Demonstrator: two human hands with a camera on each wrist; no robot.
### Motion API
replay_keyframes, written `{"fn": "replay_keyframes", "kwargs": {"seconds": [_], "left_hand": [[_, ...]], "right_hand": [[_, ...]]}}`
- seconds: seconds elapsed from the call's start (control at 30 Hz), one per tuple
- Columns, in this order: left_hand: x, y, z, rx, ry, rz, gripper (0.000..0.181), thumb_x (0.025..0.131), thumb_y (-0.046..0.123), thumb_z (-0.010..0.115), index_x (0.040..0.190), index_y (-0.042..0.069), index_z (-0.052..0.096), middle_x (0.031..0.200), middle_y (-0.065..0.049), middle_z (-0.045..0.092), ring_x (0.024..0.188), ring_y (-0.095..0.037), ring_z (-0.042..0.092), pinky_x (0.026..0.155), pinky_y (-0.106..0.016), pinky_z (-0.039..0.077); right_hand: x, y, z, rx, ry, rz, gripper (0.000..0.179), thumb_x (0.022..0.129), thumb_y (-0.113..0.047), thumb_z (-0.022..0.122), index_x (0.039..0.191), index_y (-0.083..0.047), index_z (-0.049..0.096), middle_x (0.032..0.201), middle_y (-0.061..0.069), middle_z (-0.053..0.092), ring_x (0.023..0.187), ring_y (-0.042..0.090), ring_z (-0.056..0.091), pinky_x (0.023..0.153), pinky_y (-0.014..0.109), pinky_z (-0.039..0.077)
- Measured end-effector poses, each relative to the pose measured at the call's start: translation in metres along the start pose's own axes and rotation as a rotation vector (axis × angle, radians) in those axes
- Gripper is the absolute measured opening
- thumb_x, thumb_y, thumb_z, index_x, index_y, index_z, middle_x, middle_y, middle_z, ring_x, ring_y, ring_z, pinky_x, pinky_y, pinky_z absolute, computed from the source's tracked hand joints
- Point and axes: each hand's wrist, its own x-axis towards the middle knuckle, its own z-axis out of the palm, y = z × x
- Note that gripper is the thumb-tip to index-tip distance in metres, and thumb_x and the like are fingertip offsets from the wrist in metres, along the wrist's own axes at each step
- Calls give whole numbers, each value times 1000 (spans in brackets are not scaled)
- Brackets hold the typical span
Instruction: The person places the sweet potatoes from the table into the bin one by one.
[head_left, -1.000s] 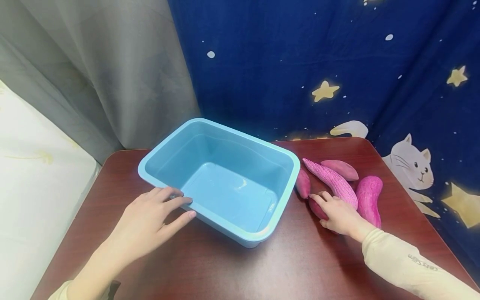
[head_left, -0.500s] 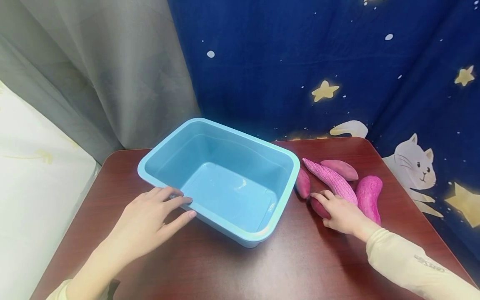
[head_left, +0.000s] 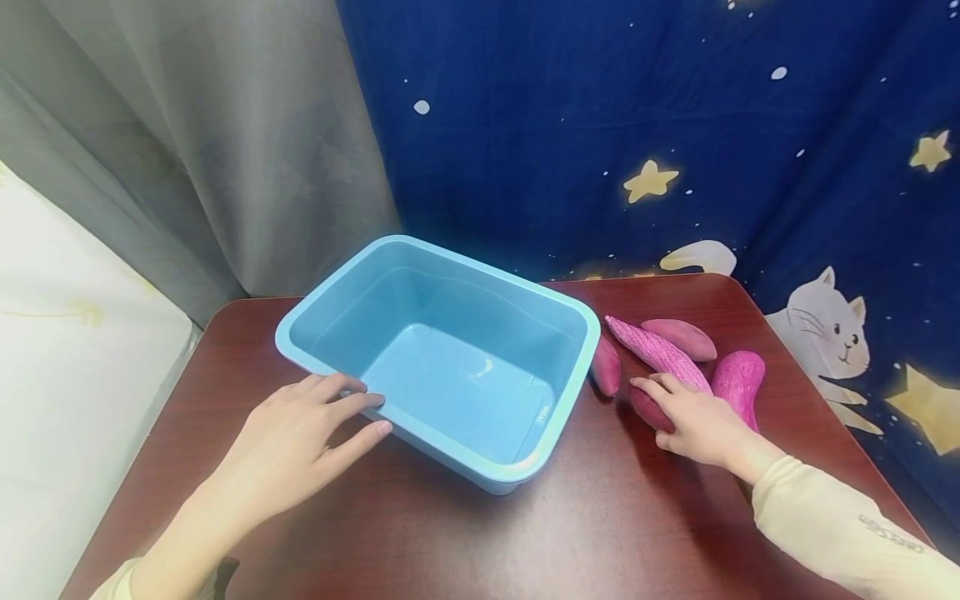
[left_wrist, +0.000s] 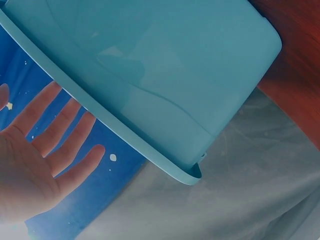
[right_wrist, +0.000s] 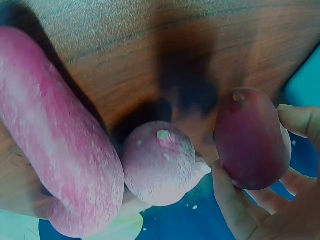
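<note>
- The right hand (head_left: 697, 425) has shifted a little farther from the blue plastic basin (head_left: 573, 392) over the last second, bringing the reddish-purple sweet potato (right_wrist: 252, 140) along with it.
- That potato is now pinched between thumb and curled fingers, its stem end facing the wrist camera. It lies to the right of the basin, outside it; whether it is wholly clear of the tabletop (head_left: 450, 533) cannot be told for certain.
- The gap to the smaller sweet potato (head_left: 606, 367) just beside the basin wall has widened; the two looked almost end to end a second ago. This seems to single the held one out from the group, and the hold looks secure enough to carry it.
- The left hand (head_left: 300, 433) has not moved: its fingers are apart, tips at the basin's near rim, gripping nothing.
- The basin stays where it was, which probably suits the work, since its position remains steady.
- The long tapered pink vegetable (head_left: 660, 354), the sweet potato at the back (head_left: 678, 339) and the curved magenta vegetable (head_left: 738, 382) have kept their places.
</note>
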Motion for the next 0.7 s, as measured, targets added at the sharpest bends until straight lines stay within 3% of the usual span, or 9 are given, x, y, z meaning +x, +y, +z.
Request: {"fn": "replay_keyframes", "kwargs": {"seconds": [0.7], "left_hand": [[0,0,0,3,6,5,31,81,44,57,95,19,67,91,4,57,81,-16,55,70,-36,43]], "right_hand": [[-11,-6,-45,-51,12,-30,74,63,-24,76,127,-11,42,116,14,46,91,31,54,60,47,48]]}}
